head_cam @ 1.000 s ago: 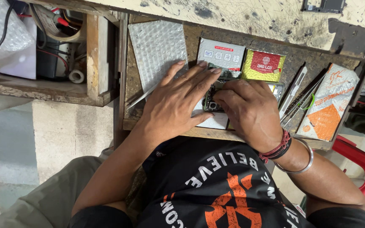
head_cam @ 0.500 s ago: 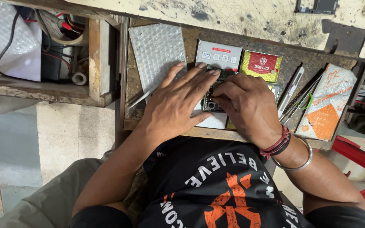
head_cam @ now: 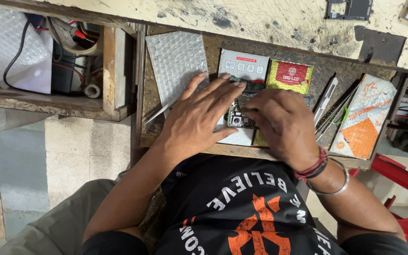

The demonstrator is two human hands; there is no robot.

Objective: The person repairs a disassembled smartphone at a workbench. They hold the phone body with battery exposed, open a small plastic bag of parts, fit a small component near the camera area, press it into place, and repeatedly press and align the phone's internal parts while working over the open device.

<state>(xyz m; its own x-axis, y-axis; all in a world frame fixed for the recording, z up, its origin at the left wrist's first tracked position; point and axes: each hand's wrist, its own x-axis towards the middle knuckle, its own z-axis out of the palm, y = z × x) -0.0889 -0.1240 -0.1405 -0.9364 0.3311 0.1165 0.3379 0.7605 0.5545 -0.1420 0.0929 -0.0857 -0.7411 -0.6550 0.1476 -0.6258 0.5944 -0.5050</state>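
1. Open cubby (head_cam: 72,61), far left: holds a sheet of bubble wrap (head_cam: 5,47), black cables and a small roll of tape (head_cam: 92,89).
2. Shallow wooden tray (head_cam: 175,144) sunk in the surface: it carries everything listed below.
3. Silvery bubble-wrap pouch (head_cam: 175,66), lying flat in the tray's left part, just beside the left hand.
4. Left hand (head_cam: 199,118): spread flat, fingers extended toward the upper right, fingertips and thumb resting on the opened phone; the grip is a loose press rather than a closed hold.
5. Opened phone (head_cam: 238,115): lies between the two hands, touching both, its long axis running away from the person; circuit parts and a camera module show through the gap. It rests on a white packet (head_cam: 244,63) with small printed icons.
6. Right hand (head_cam: 282,123): curled over the phone's right side, fingers bent down on it. Whether they pinch a tool or part cannot be told, since the fingertips are hidden. This hand covers the work spot more closely than the left.
7. Yellow-and-red packet (head_cam: 290,75), just beside the white one, partly under the right hand.
8. Slim metal tools (head_cam: 329,106), tweezers among them, lying diagonally near the right hand.
9. White-and-orange pouch (head_cam: 362,120), at the tray's right end.
10. Red plastic chair (head_cam: 402,193), lower right, beyond the tray.
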